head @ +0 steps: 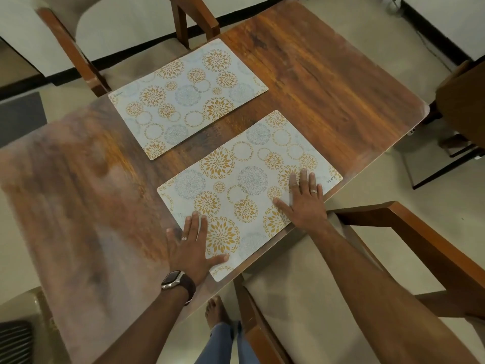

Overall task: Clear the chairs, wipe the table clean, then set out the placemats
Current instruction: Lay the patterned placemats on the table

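Two pale placemats with gold and grey flower rings lie on the brown wooden table (315,74). The far placemat (183,98) sits by the opposite edge. The near placemat (244,185) lies along my edge of the table. My left hand (193,245) rests flat, fingers spread, on its left end and partly on the bare wood. My right hand (305,200) lies flat with fingers spread on its right part. Neither hand grips anything.
A cushioned wooden chair (301,298) stands right below the near placemat, under my right arm. Another chair (118,30) faces the far placemat. A dark wooden piece of furniture (464,93) stands at the right. A foot (216,308) shows by the table's edge.
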